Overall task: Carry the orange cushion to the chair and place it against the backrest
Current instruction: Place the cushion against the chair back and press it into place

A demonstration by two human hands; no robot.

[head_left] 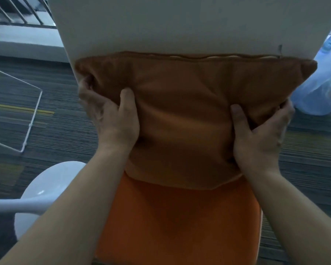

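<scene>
Both bare hands, left hand (111, 115) and right hand (260, 131), clutch the soft, rumpled orange cushion (183, 119) by its sides, upright against the smooth white backrest (180, 25) above the orange fabric seat (178, 226).

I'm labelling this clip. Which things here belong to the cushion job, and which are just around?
Job: orange cushion, left hand, right hand, chair backrest, orange seat.
Around: blue plastic bag, white wire frame, railing.
</scene>
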